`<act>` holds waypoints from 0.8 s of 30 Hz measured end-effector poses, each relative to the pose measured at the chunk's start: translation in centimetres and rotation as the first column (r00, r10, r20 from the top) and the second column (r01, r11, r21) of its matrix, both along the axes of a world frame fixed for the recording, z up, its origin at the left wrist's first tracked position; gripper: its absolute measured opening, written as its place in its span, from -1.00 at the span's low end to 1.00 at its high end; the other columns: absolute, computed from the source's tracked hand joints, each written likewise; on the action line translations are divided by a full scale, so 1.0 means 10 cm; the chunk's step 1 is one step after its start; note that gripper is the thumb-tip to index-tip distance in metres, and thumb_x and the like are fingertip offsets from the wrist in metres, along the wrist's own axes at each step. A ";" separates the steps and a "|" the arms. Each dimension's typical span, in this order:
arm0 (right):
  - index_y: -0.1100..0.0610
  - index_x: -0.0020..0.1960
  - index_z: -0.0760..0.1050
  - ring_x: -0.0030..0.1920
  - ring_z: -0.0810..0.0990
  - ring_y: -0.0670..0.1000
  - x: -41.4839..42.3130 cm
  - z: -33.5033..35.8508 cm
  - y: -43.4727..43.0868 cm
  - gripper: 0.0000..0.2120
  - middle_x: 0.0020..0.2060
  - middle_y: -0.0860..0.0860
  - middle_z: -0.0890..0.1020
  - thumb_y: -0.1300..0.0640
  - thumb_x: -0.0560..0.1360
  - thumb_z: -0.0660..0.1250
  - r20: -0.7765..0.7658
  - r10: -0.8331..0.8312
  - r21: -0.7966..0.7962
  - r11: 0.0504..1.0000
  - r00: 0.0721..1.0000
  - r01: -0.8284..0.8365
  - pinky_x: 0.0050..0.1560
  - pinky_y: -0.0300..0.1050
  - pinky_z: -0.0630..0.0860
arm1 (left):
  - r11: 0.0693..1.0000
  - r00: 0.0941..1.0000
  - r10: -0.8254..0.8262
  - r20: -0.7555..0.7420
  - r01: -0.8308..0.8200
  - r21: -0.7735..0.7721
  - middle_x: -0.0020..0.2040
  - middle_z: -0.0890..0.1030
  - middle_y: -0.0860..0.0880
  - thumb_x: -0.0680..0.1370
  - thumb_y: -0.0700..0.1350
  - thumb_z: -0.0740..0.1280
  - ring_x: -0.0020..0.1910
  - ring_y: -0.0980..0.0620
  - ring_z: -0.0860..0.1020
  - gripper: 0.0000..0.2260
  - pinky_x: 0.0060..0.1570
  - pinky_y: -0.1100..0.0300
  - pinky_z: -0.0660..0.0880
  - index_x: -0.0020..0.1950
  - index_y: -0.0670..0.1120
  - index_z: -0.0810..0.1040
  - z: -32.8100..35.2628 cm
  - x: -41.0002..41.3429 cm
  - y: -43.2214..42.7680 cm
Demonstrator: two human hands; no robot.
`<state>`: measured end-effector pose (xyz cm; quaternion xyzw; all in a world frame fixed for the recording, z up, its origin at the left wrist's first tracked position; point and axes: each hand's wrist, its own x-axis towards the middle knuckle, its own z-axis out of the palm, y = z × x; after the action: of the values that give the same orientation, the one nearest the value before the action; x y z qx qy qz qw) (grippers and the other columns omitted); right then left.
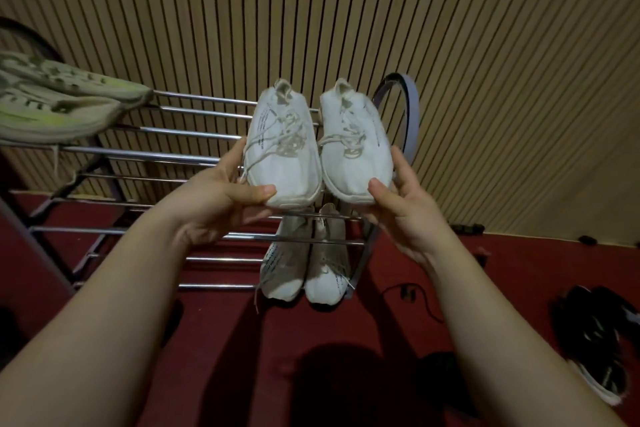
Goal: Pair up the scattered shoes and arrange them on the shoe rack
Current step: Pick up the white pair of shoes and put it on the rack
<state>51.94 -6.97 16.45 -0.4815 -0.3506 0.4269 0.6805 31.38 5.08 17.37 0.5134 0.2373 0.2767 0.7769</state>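
Two white lace-up sneakers sit side by side over the right end of the metal shoe rack, toes toward me. My left hand grips the toe of the left white sneaker, thumb on top. My right hand grips the toe of the right white sneaker. On a lower tier, a pair of white knit sneakers stands together. A pale green pair lies at the left end of the top tier.
A black sneaker with white sole lies on the dark red floor at the right. A black cable trails on the floor near the rack's right leg. A ribbed tan wall stands behind the rack.
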 end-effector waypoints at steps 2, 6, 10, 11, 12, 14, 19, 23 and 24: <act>-0.05 0.49 0.17 0.14 0.59 -0.02 -0.05 -0.09 0.03 -0.42 0.19 -0.08 0.54 0.32 0.56 0.20 -0.084 -0.033 -0.011 0.999 0.996 0.033 0.05 -0.08 0.60 | 1.000 1.000 -0.002 0.001 0.002 -0.009 0.20 0.57 -0.04 0.28 -0.40 0.31 -0.11 -0.01 0.67 -0.25 -0.18 0.14 0.62 0.35 0.20 0.37 -0.06 0.02 0.01; -0.01 0.48 0.17 0.15 0.59 0.00 -0.16 -0.17 0.05 -0.43 0.23 -0.03 0.51 0.24 0.53 0.25 -0.254 -0.117 0.051 0.990 0.960 0.134 0.08 -0.03 0.59 | 0.994 0.994 0.100 0.048 -0.098 -0.044 0.18 0.57 -0.06 0.39 -0.37 0.30 -0.13 0.01 0.68 -0.34 -0.20 0.19 0.63 0.40 0.13 0.33 -0.07 0.07 0.03; -0.11 0.50 0.06 0.17 0.59 0.11 -0.27 -0.18 -0.01 -0.22 0.27 0.08 0.50 0.36 0.46 0.32 -0.260 -0.133 0.034 0.989 0.956 0.147 0.03 -0.02 0.61 | 0.981 0.984 0.171 0.057 -0.165 -0.097 0.14 0.60 -0.12 0.51 -0.29 0.27 -0.10 -0.02 0.67 -0.52 -0.12 0.14 0.63 0.39 0.05 0.38 -0.09 0.09 0.00; -0.11 0.50 0.06 0.14 0.61 0.13 -0.28 -0.18 -0.01 -0.23 0.28 0.11 0.49 0.37 0.47 0.32 -0.248 -0.142 0.023 0.988 0.958 0.153 -0.01 -0.02 0.63 | 0.983 0.986 0.160 0.049 -0.155 -0.100 0.12 0.61 -0.12 0.48 -0.27 0.30 -0.09 -0.04 0.68 -0.51 -0.15 0.13 0.63 0.38 0.06 0.39 -0.10 0.08 -0.01; -0.10 0.49 0.07 0.12 0.62 0.14 -0.29 -0.17 -0.02 -0.25 0.28 0.13 0.49 0.37 0.48 0.31 -0.244 -0.154 0.016 0.987 0.958 0.163 -0.03 -0.03 0.63 | 0.986 0.990 0.137 0.042 -0.132 -0.103 0.11 0.62 -0.12 0.44 -0.26 0.32 -0.07 -0.08 0.67 -0.46 -0.17 0.13 0.64 0.38 0.08 0.39 -0.10 0.08 -0.02; -0.08 0.49 0.09 0.10 0.63 0.14 -0.31 -0.16 -0.01 -0.28 0.27 0.13 0.50 0.37 0.50 0.30 -0.240 -0.183 0.013 0.981 0.953 0.192 -0.03 -0.03 0.63 | 0.991 0.995 0.097 0.030 -0.094 -0.096 0.12 0.62 -0.15 0.35 -0.29 0.36 -0.01 -0.14 0.66 -0.35 -0.18 0.14 0.63 0.39 0.11 0.37 -0.09 0.09 -0.03; -0.08 0.48 0.14 0.02 0.61 0.05 -0.34 -0.14 0.13 -0.37 0.22 0.01 0.51 0.34 0.54 0.26 -0.230 -0.253 0.022 0.964 0.940 0.264 -0.09 -0.18 0.61 | 0.989 0.994 0.105 0.033 -0.101 -0.110 0.16 0.60 -0.14 0.31 -0.34 0.35 0.02 -0.12 0.65 -0.33 -0.13 0.15 0.63 0.36 0.13 0.40 -0.08 0.17 0.05; -0.06 0.49 0.15 -0.03 0.61 0.03 -0.30 -0.14 0.26 -0.39 0.27 0.10 0.49 0.32 0.55 0.26 -0.242 -0.301 -0.010 0.951 0.922 0.308 -0.13 -0.20 0.62 | 0.998 1.000 0.020 0.004 -0.020 -0.061 0.18 0.60 -0.11 0.33 -0.34 0.31 0.04 -0.10 0.64 -0.35 -0.12 0.16 0.62 0.38 0.09 0.40 -0.04 0.22 0.16; -0.05 0.49 0.13 -0.05 0.61 0.02 -0.29 -0.13 0.28 -0.39 0.27 0.11 0.49 0.31 0.56 0.26 -0.226 -0.313 -0.022 0.948 0.923 0.316 -0.14 -0.20 0.62 | 0.999 1.000 0.003 -0.005 -0.003 -0.047 0.18 0.60 -0.11 0.34 -0.34 0.30 0.03 -0.10 0.65 -0.36 -0.12 0.16 0.62 0.38 0.08 0.40 -0.03 0.24 0.19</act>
<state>49.00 -4.18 15.19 -0.4744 -0.1921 0.3616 0.7793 33.78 6.97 17.11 0.4954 0.2464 0.2709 0.7877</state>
